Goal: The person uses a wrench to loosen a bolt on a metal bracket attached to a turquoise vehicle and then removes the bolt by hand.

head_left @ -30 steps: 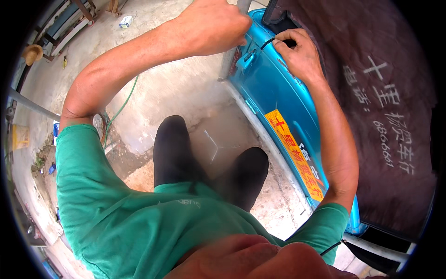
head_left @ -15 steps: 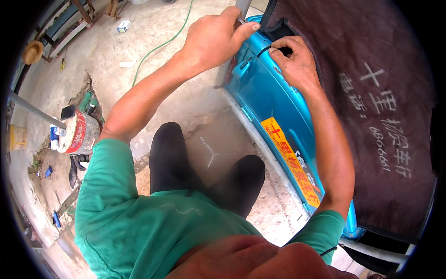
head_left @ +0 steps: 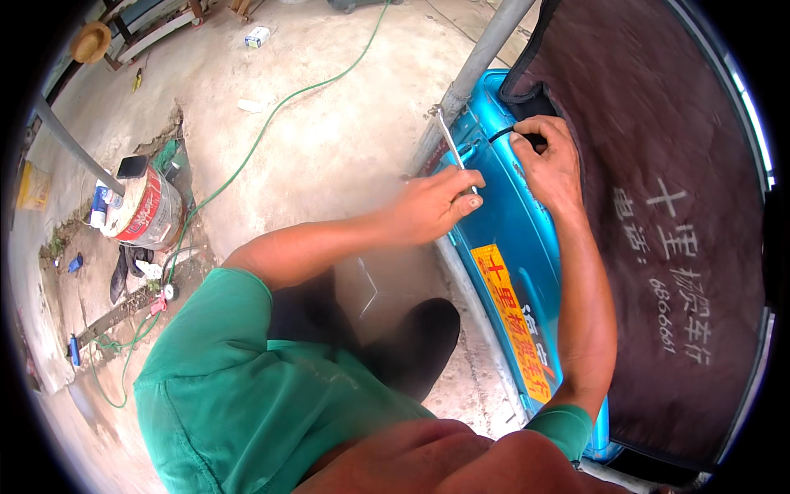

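While clasping the rod (head_left: 450,140) in left hand (head_left: 440,202), slants it away, slightly left of fingers (head_left: 473,178); pinches, seemingly, cord (head_left: 501,132) with right hand (head_left: 550,169).

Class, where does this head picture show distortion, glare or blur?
Head view: black corners and the bowed right edge of the brown cover show fisheye distortion; head view: glare whitens a bright strip beyond it, and the concrete floor looks pale; head view: a hazy smear softens the wrist of the left hand and the dark trouser legs.
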Demonstrator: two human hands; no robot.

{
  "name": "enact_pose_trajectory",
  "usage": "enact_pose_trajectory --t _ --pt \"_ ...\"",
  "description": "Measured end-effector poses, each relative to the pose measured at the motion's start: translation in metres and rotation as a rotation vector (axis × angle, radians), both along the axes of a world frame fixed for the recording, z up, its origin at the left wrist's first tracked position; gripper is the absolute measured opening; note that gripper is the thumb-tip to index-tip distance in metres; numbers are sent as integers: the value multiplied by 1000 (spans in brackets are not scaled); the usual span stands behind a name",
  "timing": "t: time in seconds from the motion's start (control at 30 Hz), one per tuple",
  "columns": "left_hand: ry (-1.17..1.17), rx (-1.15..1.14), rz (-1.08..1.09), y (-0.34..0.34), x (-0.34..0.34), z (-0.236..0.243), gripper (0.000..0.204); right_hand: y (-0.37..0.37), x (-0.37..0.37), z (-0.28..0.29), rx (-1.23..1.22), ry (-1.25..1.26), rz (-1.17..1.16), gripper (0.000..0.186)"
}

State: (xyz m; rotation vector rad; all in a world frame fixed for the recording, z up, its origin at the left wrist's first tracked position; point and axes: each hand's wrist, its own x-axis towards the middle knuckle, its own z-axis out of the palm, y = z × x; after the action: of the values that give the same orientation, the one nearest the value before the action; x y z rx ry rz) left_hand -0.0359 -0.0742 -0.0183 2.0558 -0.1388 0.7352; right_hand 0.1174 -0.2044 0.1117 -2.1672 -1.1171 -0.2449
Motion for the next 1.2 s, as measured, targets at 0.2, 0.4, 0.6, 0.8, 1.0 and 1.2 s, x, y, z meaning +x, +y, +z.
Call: enact_pose_trajectory --t 0.2,0.4,0.6,0.8,1.0,1.2 --pt "-106 104 46 14 5 -43 18 -3 -1 -2 12 17 29 22" --pt "-29 278 0 52 -3 -51 13 -8 4 -5 36 -9 53 24" --pt "-38 652 7 126 17 -62 9 -12 3 -4 43 85 63 26" --pt "-36 1089 74 195 36 -31 13 -13 4 -6 50 114 87 27" --pt "-40 913 89 182 25 -38 16 -11 13 -13 39 36 91 30" --pt "143 545 -24 174 -23 -79 21 -6 8 -8 11 78 43 28"
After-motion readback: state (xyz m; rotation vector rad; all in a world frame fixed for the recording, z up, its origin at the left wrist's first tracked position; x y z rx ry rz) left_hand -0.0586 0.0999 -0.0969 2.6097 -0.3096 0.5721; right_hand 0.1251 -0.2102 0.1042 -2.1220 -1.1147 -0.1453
